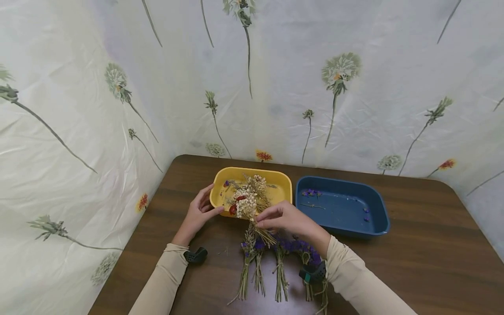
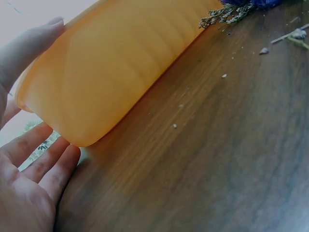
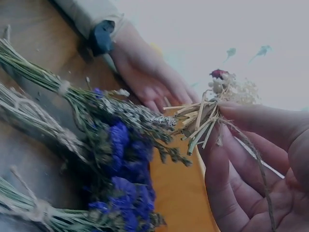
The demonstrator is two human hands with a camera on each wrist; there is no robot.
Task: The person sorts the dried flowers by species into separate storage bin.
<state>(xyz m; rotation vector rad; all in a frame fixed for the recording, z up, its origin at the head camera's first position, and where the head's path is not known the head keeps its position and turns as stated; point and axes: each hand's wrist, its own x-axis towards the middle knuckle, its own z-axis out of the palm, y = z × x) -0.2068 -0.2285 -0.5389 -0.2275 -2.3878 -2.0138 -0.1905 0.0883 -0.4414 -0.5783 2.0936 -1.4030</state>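
Note:
My right hand pinches a small bunch of dried cream flowers by its cut stems, between thumb and fingertips. A dark red bloom shows among the cream ones, and twine trails over the palm in the right wrist view. The bunch is above the front edge of a yellow tray, which has other dried flowers in it. My left hand holds the tray's left front corner, thumb along the front and fingers round the end. In the left wrist view the tray's outer wall fills the upper part.
Several tied bunches with purple flowers lie in a row on the wooden table, in front of the yellow tray. A blue tray with loose purple petals stands to its right. A flower-printed sheet hangs behind.

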